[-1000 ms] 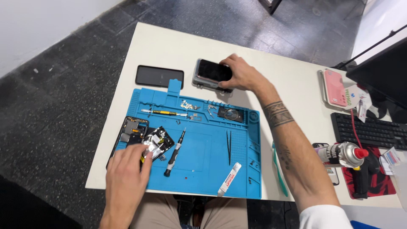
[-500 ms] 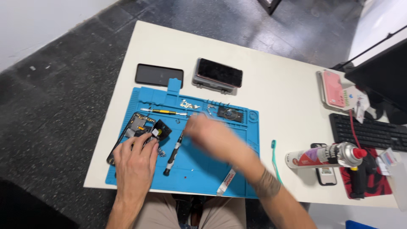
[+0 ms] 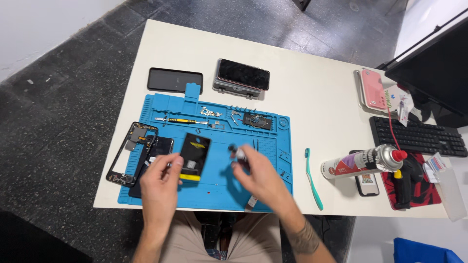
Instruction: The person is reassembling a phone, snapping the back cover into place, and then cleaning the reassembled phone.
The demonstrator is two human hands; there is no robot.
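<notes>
My left hand (image 3: 160, 187) grips the lower left edge of a black phone battery with a yellow strip (image 3: 196, 155), held just over the blue repair mat (image 3: 273, 146). My right hand (image 3: 261, 178) is to the right of it, closed on a small dark-handled screwdriver (image 3: 238, 153) whose top sticks up above my fingers. A stripped black phone frame (image 3: 130, 155) and a dark phone body (image 3: 157, 148) lie at the mat's left edge, next to my left hand.
Small parts and a yellow-handled tool (image 3: 178, 120) line the mat's far side. Behind it lie a black phone (image 3: 174, 80) and a phone on a grey box (image 3: 242, 78). To the right are a teal brush (image 3: 312, 178), spray can (image 3: 363, 160), keyboard (image 3: 417, 137) and pink case (image 3: 374, 90).
My right hand came back from the phone on the grey box to the mat and picked up the screwdriver. My left hand now holds the battery, pulled away from the phone frame.
</notes>
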